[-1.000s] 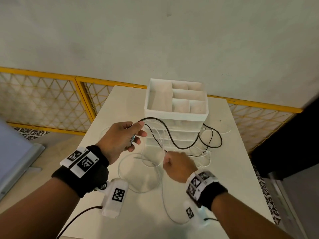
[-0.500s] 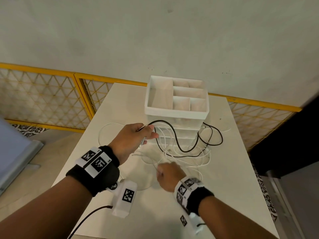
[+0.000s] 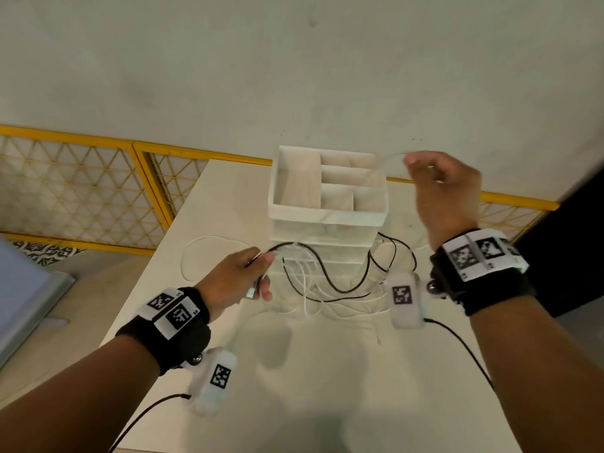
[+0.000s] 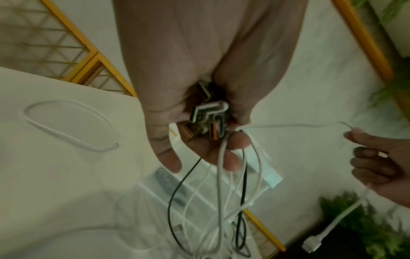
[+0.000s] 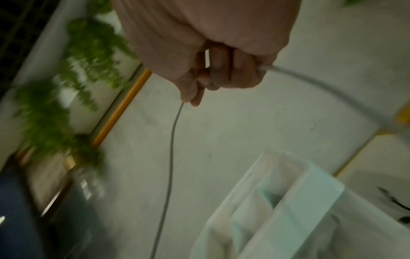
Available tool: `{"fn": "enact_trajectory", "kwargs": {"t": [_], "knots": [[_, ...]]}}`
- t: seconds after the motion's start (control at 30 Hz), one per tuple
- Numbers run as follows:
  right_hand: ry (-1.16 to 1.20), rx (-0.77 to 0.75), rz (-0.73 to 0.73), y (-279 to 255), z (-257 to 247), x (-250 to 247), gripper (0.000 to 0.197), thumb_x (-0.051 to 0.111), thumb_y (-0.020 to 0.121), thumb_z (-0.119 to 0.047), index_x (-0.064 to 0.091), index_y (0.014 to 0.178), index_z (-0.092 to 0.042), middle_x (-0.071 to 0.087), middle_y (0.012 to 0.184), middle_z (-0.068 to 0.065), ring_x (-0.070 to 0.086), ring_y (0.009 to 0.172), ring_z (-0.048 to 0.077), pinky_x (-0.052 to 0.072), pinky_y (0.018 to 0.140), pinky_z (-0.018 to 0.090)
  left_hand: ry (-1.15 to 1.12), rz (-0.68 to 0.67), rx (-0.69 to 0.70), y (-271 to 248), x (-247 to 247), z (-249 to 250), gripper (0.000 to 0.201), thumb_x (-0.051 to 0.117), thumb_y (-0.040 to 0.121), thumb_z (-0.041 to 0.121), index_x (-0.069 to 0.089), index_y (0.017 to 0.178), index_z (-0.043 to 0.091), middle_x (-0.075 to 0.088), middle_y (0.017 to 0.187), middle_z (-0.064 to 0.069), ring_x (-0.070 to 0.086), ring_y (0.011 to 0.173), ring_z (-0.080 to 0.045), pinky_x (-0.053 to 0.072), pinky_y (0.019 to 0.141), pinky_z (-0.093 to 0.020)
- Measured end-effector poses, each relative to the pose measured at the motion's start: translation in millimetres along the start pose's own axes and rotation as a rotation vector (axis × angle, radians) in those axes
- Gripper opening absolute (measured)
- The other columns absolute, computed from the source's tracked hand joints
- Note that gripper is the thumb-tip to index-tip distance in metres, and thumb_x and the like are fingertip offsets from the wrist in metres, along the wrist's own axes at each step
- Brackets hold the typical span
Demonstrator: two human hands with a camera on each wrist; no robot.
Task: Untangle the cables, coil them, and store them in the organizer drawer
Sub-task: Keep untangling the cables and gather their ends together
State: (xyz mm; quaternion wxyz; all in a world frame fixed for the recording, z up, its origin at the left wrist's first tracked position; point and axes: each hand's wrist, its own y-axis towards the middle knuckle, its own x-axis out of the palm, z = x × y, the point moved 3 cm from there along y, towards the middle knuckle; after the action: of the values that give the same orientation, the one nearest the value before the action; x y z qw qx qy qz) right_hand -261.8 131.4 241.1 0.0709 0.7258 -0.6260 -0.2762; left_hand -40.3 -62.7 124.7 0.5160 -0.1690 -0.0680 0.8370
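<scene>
Gripping bunched plugs, left hand stays low; raised right hand pinches white cable.

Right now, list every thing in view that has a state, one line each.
left hand: grips a bunch of cable plugs.
right hand: raised beside the organizer, grip closed on one white cable.
white cable: pulled up, clear of the pile.
black cable: still tangled with white ones on the table.
organizer: top tray empty; drawers shut.
</scene>
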Motion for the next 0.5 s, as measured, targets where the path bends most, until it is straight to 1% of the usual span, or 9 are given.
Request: {"fn": "enact_trajectory", "kwargs": {"t": [0.07,0.13,0.2,0.27,0.3,0.33,0.37,0.43,0.5], "knots": [[0.004,0.077,0.118,13,18,-16,0.019,0.066,0.086,-0.039,0.076,0.092,-0.023,0.06,0.063,-0.008,0.049,0.056,0.009,0.043,0.06,0.024,0.054,-0.048,-0.068,-4,-5,-16,0.03,0.049,0.101,0.036,0.046,0.084,0.011,0.059,0.064,-0.006,0.07,0.067,-0.021,0.038,0.052,-0.023],[-0.035,0.112,0.182,18,36,-25,0.021,0.063,0.09,-0.038,0.075,0.095,-0.022,0.058,0.064,-0.009,0.047,0.054,0.005,0.042,0.056,0.02,0.054,-0.084,-0.126,-8,-11,-30,0.032,0.05,0.1,0.041,0.047,0.089,0.012,0.056,0.061,-0.003,0.071,0.067,-0.024,0.037,0.061,-0.032],[-0.05,0.111,0.143,17,51,-22,0.016,0.058,0.092,-0.035,0.071,0.092,-0.026,0.062,0.072,-0.006,0.053,0.062,0.009,0.041,0.062,0.022,-0.023,-0.081,-0.186,-11,-13,-37,0.033,0.051,0.1,0.042,0.047,0.087,0.011,0.053,0.058,-0.002,0.062,0.056,-0.023,0.049,0.066,-0.038],[-0.291,0.132,-0.07,9,70,-10,0.017,0.054,0.095,-0.03,0.069,0.102,-0.03,0.068,0.1,0.004,0.064,0.089,0.022,0.044,0.078,0.027,-0.093,-0.062,-0.211,-14,-12,-32,0.032,0.051,0.1,0.038,0.044,0.081,0.013,0.05,0.058,-0.003,0.048,0.048,-0.019,0.053,0.058,-0.035],[-0.464,0.178,-0.22,1,82,-4,0.027,0.055,0.094,-0.027,0.065,0.119,-0.032,0.062,0.121,0.01,0.062,0.108,0.027,0.046,0.09,0.031,-0.1,-0.051,-0.198,-14,-12,-25,0.033,0.052,0.101,0.036,0.043,0.079,0.013,0.049,0.059,-0.004,0.043,0.047,-0.018,0.049,0.052,-0.032],[-0.602,0.225,-0.357,-9,91,1,0.045,0.057,0.091,-0.023,0.054,0.135,-0.035,0.049,0.139,0.013,0.054,0.123,0.032,0.044,0.102,0.038,-0.093,-0.037,-0.172,-14,-11,-17,0.033,0.052,0.101,0.036,0.043,0.078,0.014,0.049,0.059,-0.004,0.041,0.047,-0.018,0.044,0.048,-0.029],[-0.676,0.269,-0.448,-21,94,5,0.063,0.059,0.088,-0.018,0.041,0.145,-0.037,0.036,0.148,0.01,0.046,0.131,0.034,0.04,0.11,0.044,-0.073,-0.026,-0.138,-13,-10,-8,0.033,0.052,0.101,0.036,0.043,0.077,0.014,0.05,0.059,-0.005,0.04,0.046,-0.018,0.04,0.046,-0.027],[-0.652,0.226,-0.524,-43,81,18,0.075,0.061,0.085,-0.015,0.031,0.149,-0.039,0.028,0.149,0.004,0.047,0.128,0.032,0.043,0.108,0.042,-0.02,-0.025,-0.066,-12,-9,12,0.034,0.054,0.1,0.036,0.045,0.078,0.012,0.054,0.06,-0.005,0.042,0.047,-0.018,0.037,0.044,-0.026],[-0.47,0.044,-0.603,-64,51,35,0.072,0.068,0.085,-0.017,0.04,0.147,-0.038,0.037,0.14,-0.001,0.061,0.102,0.022,0.049,0.091,0.025,0.019,-0.053,-0.002,-13,-3,30,0.033,0.054,0.1,0.034,0.048,0.079,0.009,0.059,0.063,-0.008,0.045,0.047,-0.018,0.036,0.042,-0.026]]}}
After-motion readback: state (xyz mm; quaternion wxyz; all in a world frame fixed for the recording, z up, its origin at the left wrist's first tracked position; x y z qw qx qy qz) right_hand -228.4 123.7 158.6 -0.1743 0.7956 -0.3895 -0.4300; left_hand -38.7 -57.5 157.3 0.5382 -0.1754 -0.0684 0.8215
